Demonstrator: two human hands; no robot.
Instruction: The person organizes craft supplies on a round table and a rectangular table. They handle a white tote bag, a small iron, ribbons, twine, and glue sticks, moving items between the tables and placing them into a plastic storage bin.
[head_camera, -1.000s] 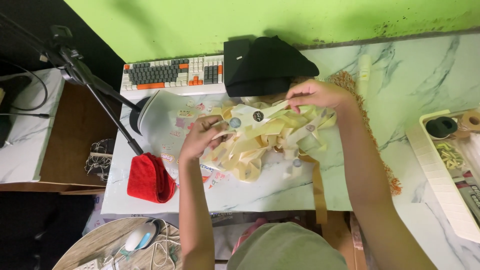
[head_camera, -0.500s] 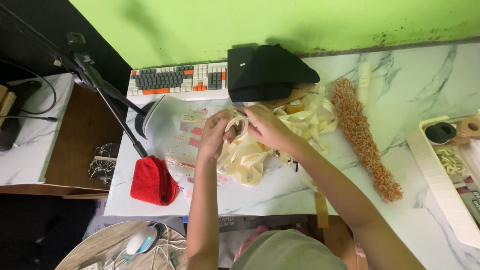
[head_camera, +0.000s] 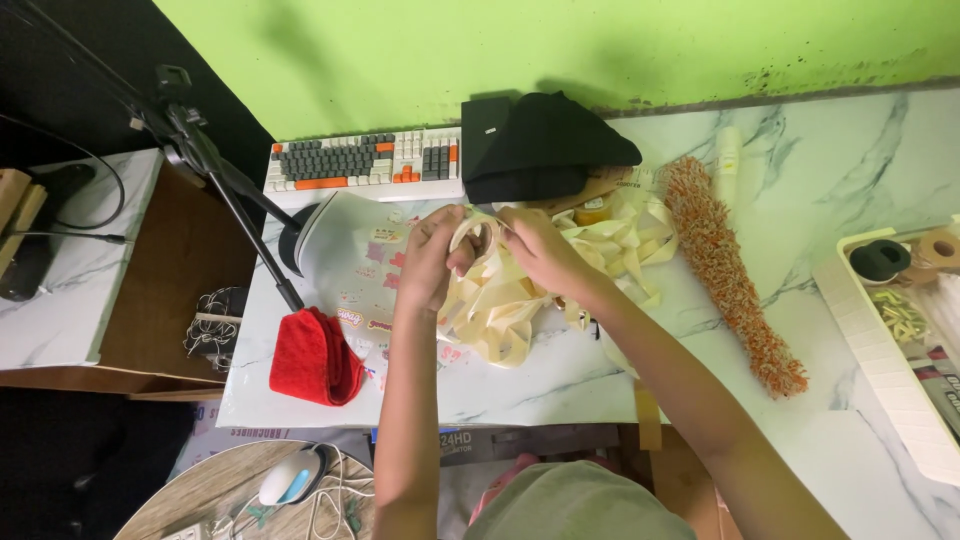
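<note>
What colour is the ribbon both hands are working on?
Pale cream-yellow ribbon, plain, seen in the head view between the left hand and right hand.

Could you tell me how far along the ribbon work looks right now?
Little looks finished: no tidy roll or bundle shows. In hand: left hand and right hand together hold a loop of cream ribbon. Left: a loose tangled pile on the table.

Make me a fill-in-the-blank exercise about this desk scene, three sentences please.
1. Both hands, left hand and right hand, hold a loop of cream ____ above the ribbon pile.
2. The folded cloth at the table's left edge is ____.
3. The keyboard lies against the ____ wall.

Missing words: ribbon; red; green
</note>
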